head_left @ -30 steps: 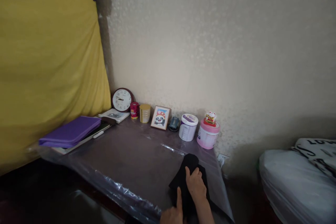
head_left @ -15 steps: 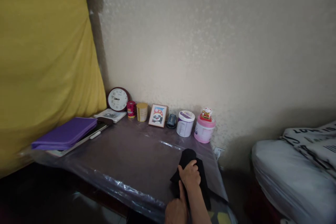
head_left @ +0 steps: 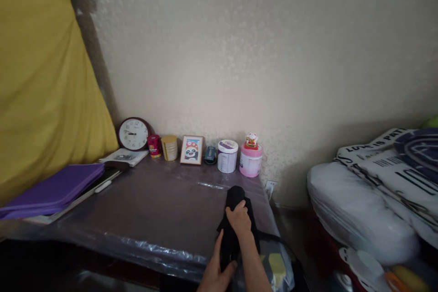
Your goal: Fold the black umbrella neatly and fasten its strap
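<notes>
On a table (head_left: pixel 153 212) under a clear plastic cover, a person works with both hands on a black cloth item (head_left: pixel 234 195), which lies at the near right corner, perhaps put there for easy reach. The right hand (head_left: pixel 239 220) rests on its middle, thumb out to one side and the other fingers curled over the fabric, apparently steadying it; whether they pinch a fold cannot be told. The left hand (head_left: pixel 216 268) touches the item's nearer end, forefinger and thumb spread apart, seemingly to guide that edge. Along the wall (head_left: pixel 260 54) stand a clock (head_left: pixel 133 134), a panda picture (head_left: pixel 191 150), a white tub (head_left: pixel 227 157) and a pink-lidded tub (head_left: pixel 250 165) bearing a cat figurine (head_left: pixel 251 141). A purple folder (head_left: pixel 58 189) lies at the far left. Set back like this, they leave the hands room.
</notes>
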`<state>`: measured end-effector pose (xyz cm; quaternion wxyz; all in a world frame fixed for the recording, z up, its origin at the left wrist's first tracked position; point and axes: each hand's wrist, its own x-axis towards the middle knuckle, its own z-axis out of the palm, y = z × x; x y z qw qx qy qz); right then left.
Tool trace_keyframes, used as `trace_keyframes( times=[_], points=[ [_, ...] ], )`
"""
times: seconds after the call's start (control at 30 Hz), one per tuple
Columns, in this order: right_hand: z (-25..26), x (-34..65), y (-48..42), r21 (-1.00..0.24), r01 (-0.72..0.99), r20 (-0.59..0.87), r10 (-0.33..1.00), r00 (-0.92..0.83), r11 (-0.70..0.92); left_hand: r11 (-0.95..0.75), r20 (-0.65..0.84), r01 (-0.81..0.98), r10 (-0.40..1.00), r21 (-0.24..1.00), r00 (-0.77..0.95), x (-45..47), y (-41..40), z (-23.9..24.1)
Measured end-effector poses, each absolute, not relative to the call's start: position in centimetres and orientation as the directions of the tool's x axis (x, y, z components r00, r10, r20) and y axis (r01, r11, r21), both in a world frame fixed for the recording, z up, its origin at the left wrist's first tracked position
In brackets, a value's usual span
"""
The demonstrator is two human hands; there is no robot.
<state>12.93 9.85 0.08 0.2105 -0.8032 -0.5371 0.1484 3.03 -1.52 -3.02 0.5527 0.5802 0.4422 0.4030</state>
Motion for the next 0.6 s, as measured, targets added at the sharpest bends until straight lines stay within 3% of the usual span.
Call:
trace_keyframes(
  times=[0.13,0.2,0.27,0.4,0.5,0.6],
  points=[
    [-0.7,15.1,9.5,-0.768,0.58,-0.045,0.927,0.372,-0.27,0.286,-0.231,-0.219,0.942,0.933,0.244,3.9,-2.5,-3.7],
    [-1.2,15.9,9.0,-0.913,0.354,-0.056,0.924,0.379,-0.201,0.368,-0.287,-0.305,0.916,0.878,0.28,4.5,-2.9,-3.7],
    [-1.4,16.3,8.2,-0.983,0.095,-0.114,0.924,0.365,-0.159,0.43,-0.306,-0.371,0.886,0.823,0.347,5.1,-3.1,-3.6],
    [-0.7,16.4,6.2,-0.965,-0.226,-0.202,0.931,0.305,-0.136,0.546,-0.367,-0.44,0.825,0.713,0.429,5.8,-3.6,-3.3],
    [0.6,16.2,5.0,-0.928,-0.353,-0.241,0.912,0.331,-0.117,0.573,-0.388,-0.429,0.807,0.698,0.445,5.8,-4.0,-2.9],
    [1.8,16.0,4.3,-0.895,-0.429,-0.287,0.892,0.35,-0.12,0.66,-0.373,-0.458,0.732,0.595,0.57,5.7,-4.6,-2.4]
  ],
)
